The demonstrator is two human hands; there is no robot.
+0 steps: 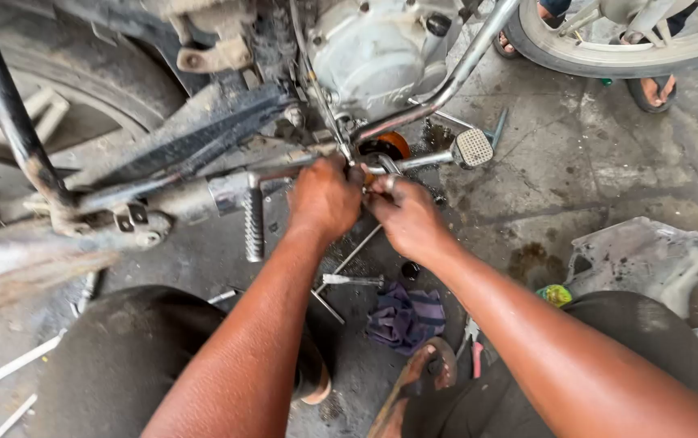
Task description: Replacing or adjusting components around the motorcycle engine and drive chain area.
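floor (576, 162): grey concrete, oil-stained (cracked) | rag (404, 316) | daylight

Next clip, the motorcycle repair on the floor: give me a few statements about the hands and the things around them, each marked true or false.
1. Both hands, left hand and right hand, meet under the engine. True.
2. The brake pedal lies left of the hands. False: it is to their right.
3. A dark cloth lies on the concrete floor between the forearms. True.
4. The left hand holds a hammer. False: no hammer shows; what its grip closes on is hidden.
5. The ribbed footpeg hangs left of the left hand. True.
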